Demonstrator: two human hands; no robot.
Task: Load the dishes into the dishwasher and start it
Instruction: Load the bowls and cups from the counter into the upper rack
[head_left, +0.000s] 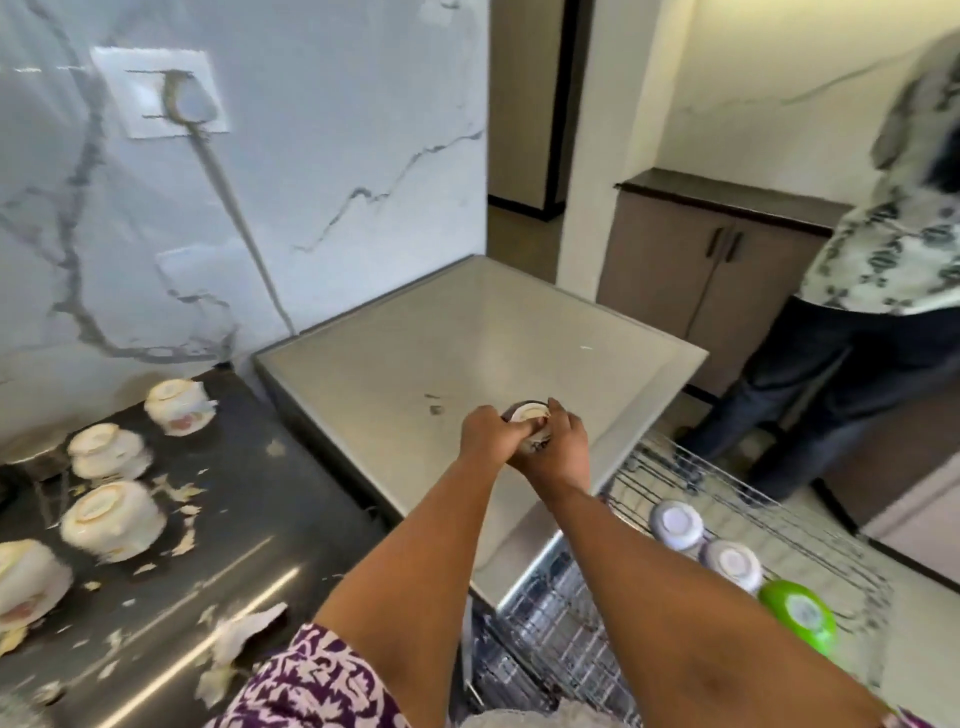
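Both my hands hold one small dark-rimmed bowl (531, 414) upside down over the grey dishwasher top (415, 364). My left hand (488, 434) grips its left side and my right hand (558, 447) its right side. Below to the right, the pulled-out wire rack (810, 530) carries two white bowls (677, 524) (733, 564) and a green bowl (797, 613), all upside down. Several white cups (111, 512) stand inverted on the dark counter (234, 519) at the left.
Food scraps and torn bits (244, 631) litter the dark counter. A marble wall with a socket and cable (182, 98) rises behind. Another person (883, 291) stands at the right beside a brown cabinet (701, 270), close to the rack's far end.
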